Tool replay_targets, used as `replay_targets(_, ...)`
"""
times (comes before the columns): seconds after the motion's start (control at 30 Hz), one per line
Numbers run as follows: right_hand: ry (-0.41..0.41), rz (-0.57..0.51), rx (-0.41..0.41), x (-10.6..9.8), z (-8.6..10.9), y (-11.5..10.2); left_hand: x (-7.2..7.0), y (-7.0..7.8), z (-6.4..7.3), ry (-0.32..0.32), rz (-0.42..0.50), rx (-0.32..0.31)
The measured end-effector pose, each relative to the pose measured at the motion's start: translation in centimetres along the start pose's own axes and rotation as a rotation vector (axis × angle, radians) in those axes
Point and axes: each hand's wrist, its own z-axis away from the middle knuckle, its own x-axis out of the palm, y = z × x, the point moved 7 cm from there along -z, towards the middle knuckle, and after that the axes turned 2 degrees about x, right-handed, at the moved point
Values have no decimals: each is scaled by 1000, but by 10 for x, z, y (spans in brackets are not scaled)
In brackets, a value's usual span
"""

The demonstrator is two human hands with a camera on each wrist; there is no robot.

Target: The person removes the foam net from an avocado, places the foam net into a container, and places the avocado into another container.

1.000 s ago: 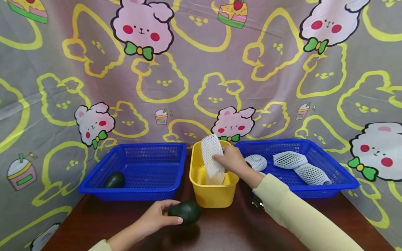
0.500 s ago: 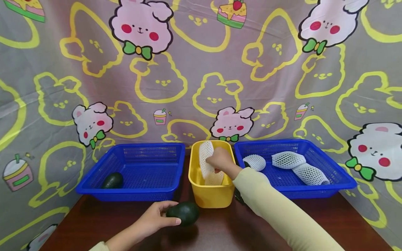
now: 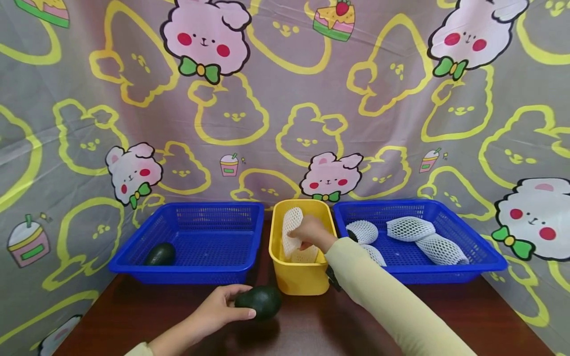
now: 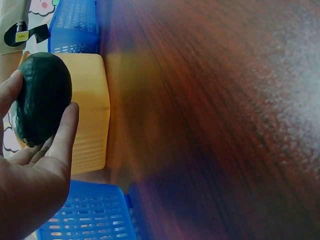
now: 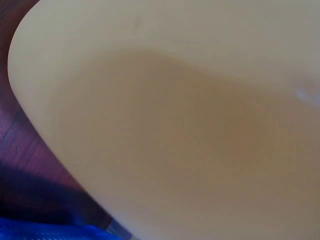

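My left hand (image 3: 221,307) grips a dark green avocado (image 3: 261,302) by its left end, above the table in front of the yellow bin (image 3: 303,282). In the left wrist view the thumb and fingers (image 4: 64,132) curl round the avocado (image 4: 44,95). My right hand (image 3: 310,231) is inside the yellow bin, fingers bent against a white foam net sleeve (image 3: 291,225) and holding it. A second foam net (image 3: 306,255) lies lower in the bin. A pale surface fills most of the right wrist view, so the right hand is hidden there.
Left of the bin stands a blue basket (image 3: 213,271) with an avocado (image 3: 161,254) in it. The blue basket (image 3: 427,273) on the right holds several net-wrapped fruits (image 3: 410,228). A patterned cloth (image 3: 276,123) hangs behind. Below is a dark wooden table (image 3: 320,331).
My right hand has lowered the foam net sleeve from above the yellow bin's rim down into it. The left hand keeps the avocado in nearly the same place.
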Motion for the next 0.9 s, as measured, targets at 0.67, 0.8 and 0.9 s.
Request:
replay_targets(0.67, -85, 176, 12, 18, -2, -1, -3, 1, 4, 1, 10, 20)
replay_targets(0.8, -102, 190, 5, 19, 0, -2, -3, 2, 4, 0, 7, 27)
replay_targets(0.9, -106, 207, -16, 18, 2, -3, -5, 3, 5, 4, -8, 34)
